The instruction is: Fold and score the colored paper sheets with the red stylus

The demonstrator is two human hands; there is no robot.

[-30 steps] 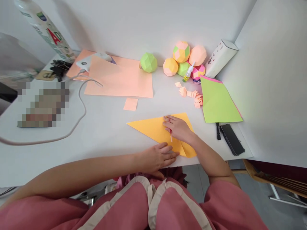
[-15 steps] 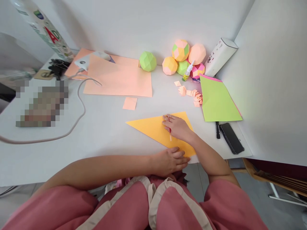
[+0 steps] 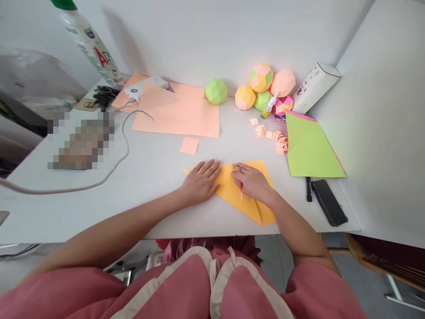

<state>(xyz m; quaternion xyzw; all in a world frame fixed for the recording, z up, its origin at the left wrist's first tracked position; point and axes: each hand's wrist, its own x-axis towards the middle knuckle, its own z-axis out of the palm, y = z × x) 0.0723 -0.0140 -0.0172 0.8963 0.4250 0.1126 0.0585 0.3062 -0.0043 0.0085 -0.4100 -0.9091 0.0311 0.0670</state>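
Note:
A folded orange-yellow sheet of paper [image 3: 237,197] lies on the table in front of me, its left corner pointed. My left hand [image 3: 202,182] rests flat over the left part of the sheet, fingers stretched out and holding nothing. On the right part lies my right hand [image 3: 253,180], bent fingertips touching the paper. A slim red-and-white pen-like tool [image 3: 241,185] sticks out from between its fingers; its exact kind is too small to tell. Near the table's front edge, the lower flap of the sheet shows a crease and is slightly raised.
Peach sheets [image 3: 179,117] and a small peach square [image 3: 189,145] lie behind my left hand. Paper balls [image 3: 260,79], a glue bottle [image 3: 268,106] and small peach pieces [image 3: 281,141] are at the back. Green paper [image 3: 314,146] and a black phone [image 3: 330,203] lie right; a cable [image 3: 126,141] runs left.
My left hand has moved from the sheet's front edge to its left part and now lies flat there. The right hand stays on the paper with the tool. The view has shifted slightly.

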